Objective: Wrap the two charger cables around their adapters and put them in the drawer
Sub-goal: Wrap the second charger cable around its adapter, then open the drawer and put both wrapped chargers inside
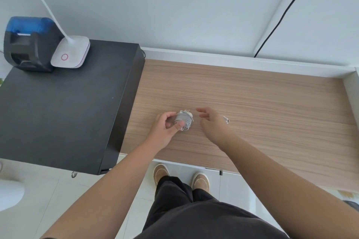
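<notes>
Light wood-grain tabletop (252, 103) with fine streaks; grey cable (183, 120) coiled on a white adapter (189, 115); matte black cabinet (58, 112) at left; blue-and-black printer (27, 42) upper left

Single head cam, wide-angle, looking steeply down & fwd from standing height over counter (252, 103); wall at top, floor (38, 200) & shoes (160, 173) at bottom; arms reach in from below, mid-range
</notes>
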Tool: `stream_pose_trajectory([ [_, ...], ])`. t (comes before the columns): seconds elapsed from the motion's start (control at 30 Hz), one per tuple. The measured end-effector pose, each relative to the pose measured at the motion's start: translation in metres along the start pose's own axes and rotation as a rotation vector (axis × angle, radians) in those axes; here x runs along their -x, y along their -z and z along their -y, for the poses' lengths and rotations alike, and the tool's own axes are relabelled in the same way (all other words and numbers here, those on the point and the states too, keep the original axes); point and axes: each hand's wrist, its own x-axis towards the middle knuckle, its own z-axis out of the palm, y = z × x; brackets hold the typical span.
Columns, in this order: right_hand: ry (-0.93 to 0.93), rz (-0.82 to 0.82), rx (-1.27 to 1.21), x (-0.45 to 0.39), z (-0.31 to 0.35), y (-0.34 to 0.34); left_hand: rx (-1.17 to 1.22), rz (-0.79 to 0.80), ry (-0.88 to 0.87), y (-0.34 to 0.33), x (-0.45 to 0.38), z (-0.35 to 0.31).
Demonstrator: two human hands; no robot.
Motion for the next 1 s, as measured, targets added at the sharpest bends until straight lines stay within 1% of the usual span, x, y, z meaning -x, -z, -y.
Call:
stream_pose_trajectory([
  [0.13,0.076,-0.062,-0.034,0.021,-0.021,0.003,0.036,-0.009,0.045,0.004,0.022,0.011],
  [0.27,0.145,-0.066,0.002,0.043,-0.04,0.003,0.059,-0.141,0.075,0.0,0.043,0.019],
  [0.33,0.169,-0.032,0.029,0.05,-0.052,-0.003,0.032,-0.188,0.091,-0.005,0.056,0.024],
  [0.47,0.153,0.039,0.109,0.06,-0.078,-0.014,-0.135,-0.144,0.079,-0.012,0.083,0.035],
  [0.57,0.164,0.049,0.217,0.067,-0.088,-0.017,-0.145,-0.107,0.11,-0.011,0.101,0.047],
  [0.63,0.17,0.053,0.249,0.068,-0.091,-0.017,-0.054,-0.104,0.204,-0.011,0.11,0.061],
  [0.7,0.164,0.038,0.248,0.065,-0.091,-0.017,0.065,-0.105,0.361,-0.009,0.11,0.079],
  [0.73,0.184,0.008,0.254,0.063,-0.091,-0.018,0.113,-0.093,0.44,-0.008,0.106,0.088],
  [0.8,0.292,-0.072,0.29,0.059,-0.093,-0.025,0.168,-0.048,0.56,-0.008,0.092,0.098],
  [0.9,0.424,-0.129,0.346,0.054,-0.097,-0.04,0.273,-0.061,0.672,-0.008,0.07,0.098],
  [1.0,0.466,-0.185,0.36,0.049,-0.097,-0.05,0.388,-0.077,0.753,-0.007,0.061,0.095],
])
